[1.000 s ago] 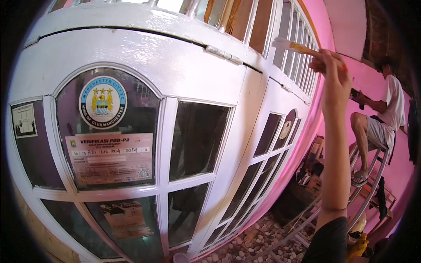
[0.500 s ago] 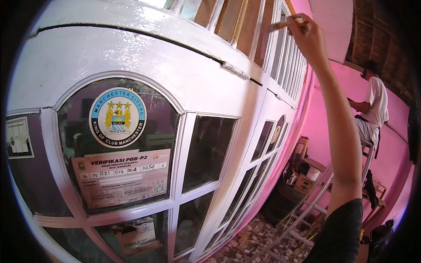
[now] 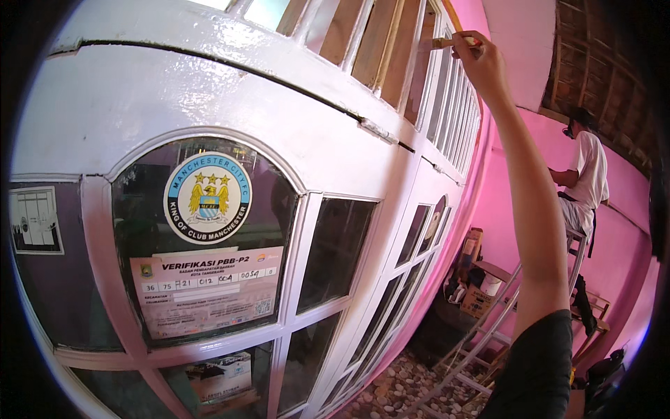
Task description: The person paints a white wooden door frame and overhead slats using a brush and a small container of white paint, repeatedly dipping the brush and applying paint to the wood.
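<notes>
My right hand (image 3: 484, 68), raised on an outstretched arm in a dark sleeve, is closed around a paintbrush (image 3: 441, 43). Its bristles point left, against or very close to the edge of the upright white bars in the upper part of a white-painted door (image 3: 202, 91); actual contact cannot be made out. Brown wooden slats (image 3: 347, 31) show between the bars. Lower down, the door has dark glass panes, one carrying a round blue and white sticker (image 3: 208, 198) and a printed paper notice (image 3: 209, 290). My left hand is out of the picture.
At the right, another person (image 3: 590, 167) in a white shirt sits high on a metal stepladder (image 3: 481, 335) by a pink wall (image 3: 516, 167). Boxes (image 3: 478, 300) and other items stand beyond the ladder. Pebbles (image 3: 398, 384) cover the ground below the door.
My right hand has turned, so the paintbrush lies more level and its bristles sit slightly further left by the bars. The view has shifted a little, moving the door lower and rightward.
</notes>
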